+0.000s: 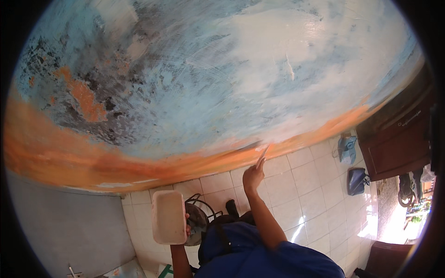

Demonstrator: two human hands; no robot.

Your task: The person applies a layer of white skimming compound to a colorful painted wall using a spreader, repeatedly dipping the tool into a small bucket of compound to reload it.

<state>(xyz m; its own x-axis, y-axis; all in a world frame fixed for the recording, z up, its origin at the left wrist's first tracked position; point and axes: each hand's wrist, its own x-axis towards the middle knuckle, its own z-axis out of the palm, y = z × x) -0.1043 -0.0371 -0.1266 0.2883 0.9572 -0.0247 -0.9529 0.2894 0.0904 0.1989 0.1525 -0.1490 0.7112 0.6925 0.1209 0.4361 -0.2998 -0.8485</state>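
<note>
My left hand [187, 226] grips a shallow white rectangular tray [168, 217] by its right side, with fingertips showing along the edge. My right hand [253, 177] is closed on a thin flat scraper [263, 156], held up with its blade at the lower part of the wall [199, 97]. Whether the blade touches the surface I cannot tell. Patchy light blue, white and grey cover most of the wall, with an orange band low down and rough dark and orange scraped areas at left. A pale streak of filler [290, 67] shows at upper right.
Behind the tray stands a round stool with dark metal legs [200, 214]. On the tiled floor [301, 180] at right lie a light blue bag [347, 149] and a dark blue bag [357, 181]. A brown door [398, 139] stands near a bright doorway. A grey wall [69, 227] is at left.
</note>
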